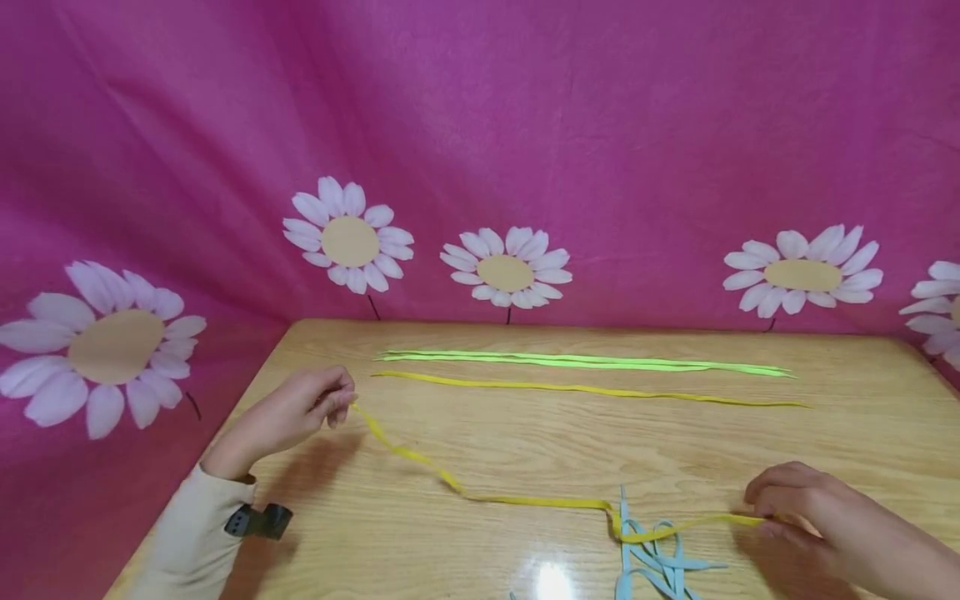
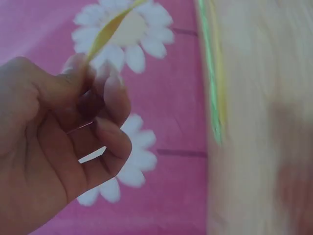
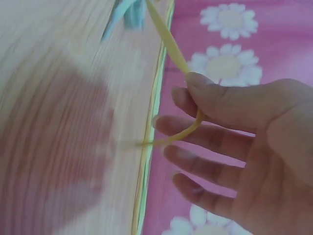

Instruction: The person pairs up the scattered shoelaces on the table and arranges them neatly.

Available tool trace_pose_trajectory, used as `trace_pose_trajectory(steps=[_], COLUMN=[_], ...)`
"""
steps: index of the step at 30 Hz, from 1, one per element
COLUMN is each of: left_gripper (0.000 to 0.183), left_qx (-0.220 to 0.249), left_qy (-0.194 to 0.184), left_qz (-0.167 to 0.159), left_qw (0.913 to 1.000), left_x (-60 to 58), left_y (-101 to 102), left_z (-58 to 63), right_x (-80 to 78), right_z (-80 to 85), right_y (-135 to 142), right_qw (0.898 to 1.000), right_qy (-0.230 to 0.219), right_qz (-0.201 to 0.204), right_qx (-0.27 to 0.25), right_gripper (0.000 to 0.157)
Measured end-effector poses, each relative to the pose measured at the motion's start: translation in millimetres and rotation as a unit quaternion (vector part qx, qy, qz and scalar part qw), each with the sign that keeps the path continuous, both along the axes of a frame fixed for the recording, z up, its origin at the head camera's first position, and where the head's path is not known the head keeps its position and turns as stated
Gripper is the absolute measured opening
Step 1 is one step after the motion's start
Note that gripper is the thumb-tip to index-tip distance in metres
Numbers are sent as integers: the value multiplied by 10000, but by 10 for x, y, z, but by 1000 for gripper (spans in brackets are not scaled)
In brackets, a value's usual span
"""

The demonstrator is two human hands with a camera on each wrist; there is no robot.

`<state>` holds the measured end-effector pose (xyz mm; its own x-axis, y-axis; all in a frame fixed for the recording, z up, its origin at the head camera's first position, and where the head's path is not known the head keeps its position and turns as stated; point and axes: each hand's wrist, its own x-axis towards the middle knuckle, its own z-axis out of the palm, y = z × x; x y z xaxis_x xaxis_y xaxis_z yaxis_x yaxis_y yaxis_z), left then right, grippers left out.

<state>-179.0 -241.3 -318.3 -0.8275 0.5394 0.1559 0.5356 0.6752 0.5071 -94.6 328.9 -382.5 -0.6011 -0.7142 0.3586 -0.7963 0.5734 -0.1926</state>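
A yellow shoelace point(image 1: 525, 501) runs between the two hands, sagging in the middle. Its left end is pinched by the left hand point(image 1: 303, 408), raised over the table's left side. In the left wrist view the lace point(image 2: 108, 33) leaves between thumb and forefinger. At the front right, the right hand point(image 1: 817, 512) pinches the lace near its other end. The right wrist view shows a short tail of the lace point(image 3: 183, 133) hanging past the thumb, with the other fingers spread. Under the lace's sagging part lies a loose tangle of light blue shoelaces point(image 1: 660, 562).
Green laces point(image 1: 585, 362) lie straight across the back of the wooden table point(image 1: 480, 442). A second yellow lace point(image 1: 570, 387) lies parallel, just in front of them. A magenta cloth point(image 1: 637, 150) with white daisies hangs behind the table and along its left side.
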Motion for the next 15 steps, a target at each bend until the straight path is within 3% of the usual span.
trace_pose_trajectory(steps=[2,4,8,10,14,15], left_gripper=[22,25,30,31,27,25], left_qx=[-30,-23,93,157,268,281], left_qy=[23,67,108,126,164,180], left_qz=[253,469,667,714,545,468], left_qw=[9997,9989,9977,9972,9980,9983], left_x=[1,-1,-56,-81,-111,-114], left_y=[-87,-161,-290,-355,-465,-484], left_z=[-62,-118,-212,-252,-303,-314], right_x=[-15,-35,-58,-59,-57,-64], right_z=[0,10,-21,-77,-150,-175], right_y=[105,223,494,625,831,875], right_qw=[9996,9982,9934,9899,9776,9751], right_qy=[-52,-103,152,448,565,630], right_qz=[-243,-510,-1108,-1343,-2028,-2122], right_qx=[124,308,237,-23,66,117], right_gripper=[17,10,14,27,30,42])
